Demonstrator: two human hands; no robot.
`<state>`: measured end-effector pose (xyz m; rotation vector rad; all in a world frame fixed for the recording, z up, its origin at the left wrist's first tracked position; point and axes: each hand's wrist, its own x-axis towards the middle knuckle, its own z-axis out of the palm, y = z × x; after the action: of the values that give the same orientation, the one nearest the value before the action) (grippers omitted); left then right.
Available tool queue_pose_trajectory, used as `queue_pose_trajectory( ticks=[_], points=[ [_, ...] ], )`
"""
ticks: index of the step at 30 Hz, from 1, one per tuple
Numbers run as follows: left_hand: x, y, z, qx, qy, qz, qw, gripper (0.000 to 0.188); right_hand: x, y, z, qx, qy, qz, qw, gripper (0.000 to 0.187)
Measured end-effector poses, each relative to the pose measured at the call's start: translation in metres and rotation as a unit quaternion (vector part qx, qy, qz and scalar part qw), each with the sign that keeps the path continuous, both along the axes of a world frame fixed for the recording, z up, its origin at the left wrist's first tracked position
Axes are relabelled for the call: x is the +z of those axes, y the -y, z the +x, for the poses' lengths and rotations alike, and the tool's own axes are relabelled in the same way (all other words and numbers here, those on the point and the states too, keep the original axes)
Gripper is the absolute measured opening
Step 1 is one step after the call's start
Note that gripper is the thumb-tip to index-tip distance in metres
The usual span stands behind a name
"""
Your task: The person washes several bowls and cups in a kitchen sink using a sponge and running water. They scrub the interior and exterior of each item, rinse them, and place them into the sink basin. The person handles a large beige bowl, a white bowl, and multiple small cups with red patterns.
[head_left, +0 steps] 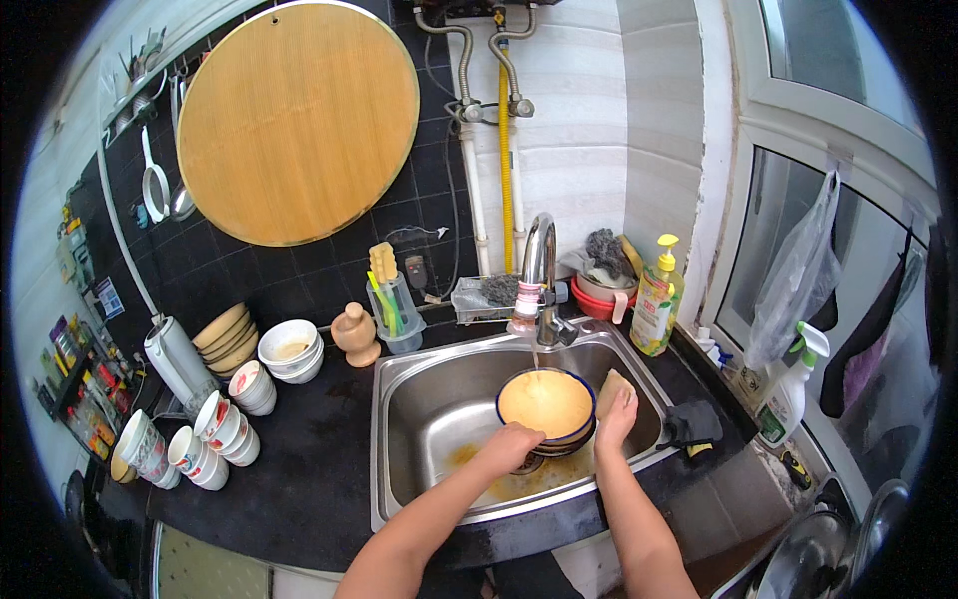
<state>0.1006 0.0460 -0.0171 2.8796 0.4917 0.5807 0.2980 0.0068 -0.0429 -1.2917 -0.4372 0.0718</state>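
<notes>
In the steel sink (409,419), a blue-rimmed bowl (544,402) with a pale orange inside sits tilted on top of other dark-edged bowls. A thin stream of water falls into it from the faucet (540,255). My left hand (511,448) is closed on the bowl's near left rim. To the right of the bowl, my right hand (616,417) holds a tan sponge (611,388), raised just off the rim. Brownish water spots the sink bottom around the drain, which the bowls partly cover.
Stacks of white bowls (291,349) and paper-cup-like bowls (228,427) stand on the left counter, near a wooden mortar (355,334) and a utensil holder (399,314). Right of the faucet are a yellow soap bottle (658,299), a dark cloth (692,424) and a spray bottle (788,394).
</notes>
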Motion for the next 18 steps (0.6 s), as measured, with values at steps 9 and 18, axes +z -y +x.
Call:
queue_pose_trajectory(
  ticks=[9,18],
  points=[
    [-0.053,-0.019,0.023,0.035,-0.039,0.042,0.998,0.012,-0.003,0.001,-0.003,0.017,0.074,-0.042,0.996,0.035],
    [-0.012,-0.024,-0.053,0.137,0.145,-0.002,0.98,0.026,0.006,0.008,-0.017,0.148,0.16,-0.108,0.97,0.029]
  ],
)
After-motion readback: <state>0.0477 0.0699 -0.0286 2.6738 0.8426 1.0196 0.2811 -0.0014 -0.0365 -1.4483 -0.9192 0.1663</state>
